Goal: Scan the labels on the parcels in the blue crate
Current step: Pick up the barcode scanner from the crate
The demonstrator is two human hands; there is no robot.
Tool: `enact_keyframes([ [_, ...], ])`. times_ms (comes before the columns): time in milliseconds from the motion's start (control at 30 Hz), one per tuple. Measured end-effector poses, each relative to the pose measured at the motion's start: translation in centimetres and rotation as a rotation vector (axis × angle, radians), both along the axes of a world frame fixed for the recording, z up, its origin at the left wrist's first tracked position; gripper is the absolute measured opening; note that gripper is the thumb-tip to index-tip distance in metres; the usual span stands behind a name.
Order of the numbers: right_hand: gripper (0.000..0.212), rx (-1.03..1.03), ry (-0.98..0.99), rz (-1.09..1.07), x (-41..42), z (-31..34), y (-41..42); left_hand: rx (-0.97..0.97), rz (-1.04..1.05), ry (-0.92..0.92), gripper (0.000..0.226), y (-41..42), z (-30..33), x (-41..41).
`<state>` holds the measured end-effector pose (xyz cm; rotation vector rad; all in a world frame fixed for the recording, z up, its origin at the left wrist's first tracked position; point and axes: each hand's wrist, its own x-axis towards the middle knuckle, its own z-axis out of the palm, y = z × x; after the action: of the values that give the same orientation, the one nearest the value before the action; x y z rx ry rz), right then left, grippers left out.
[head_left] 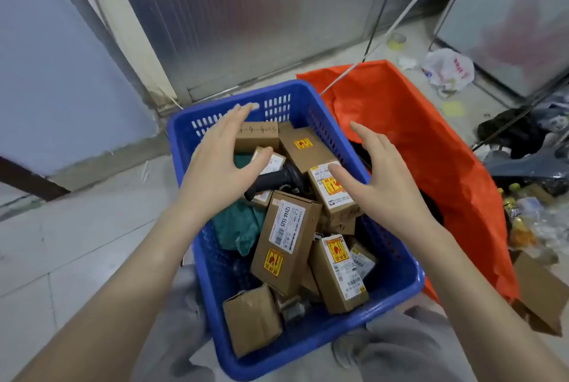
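A blue crate (181, 135) sits on the floor between my knees, filled with several brown cardboard parcels. One long parcel (284, 241) with a white barcode label lies in the middle; another labelled parcel (334, 194) lies to its right. A black handheld scanner (278, 180) rests among the boxes, beside a green soft package (238, 227). My left hand (223, 160) hovers over the far left of the crate, fingers spread, holding nothing. My right hand (378, 175) hovers over the right side, open, its thumb above the labelled parcel.
An orange bag (415, 141) lies right of the crate. Rubbish, black bags and bottles (523, 212) pile at the far right. A white plastic bag (448, 69) lies near a metal cabinet. A metal wall stands behind; a tiled floor spreads to the left.
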<state>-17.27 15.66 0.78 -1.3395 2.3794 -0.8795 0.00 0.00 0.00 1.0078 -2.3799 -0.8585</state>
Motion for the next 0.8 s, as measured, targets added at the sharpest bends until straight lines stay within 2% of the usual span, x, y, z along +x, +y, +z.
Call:
enact_keyframes([
  [333,0.067,0.108,-0.06,-0.033,-1.6,-7.1,-2.9,0.038,-0.041,-0.175,0.07,-3.4,-8.7,-0.7],
  [600,0.066,0.189,-0.138,-0.013,-1.7,-12.6,-5.0,0.147,-0.101,-0.347,0.066,-4.4,-15.5,-2.8],
  [800,0.068,0.224,-0.145,0.012,-1.9,-14.8,-5.3,0.041,-0.159,-0.476,0.063,-4.7,-18.0,-4.6],
])
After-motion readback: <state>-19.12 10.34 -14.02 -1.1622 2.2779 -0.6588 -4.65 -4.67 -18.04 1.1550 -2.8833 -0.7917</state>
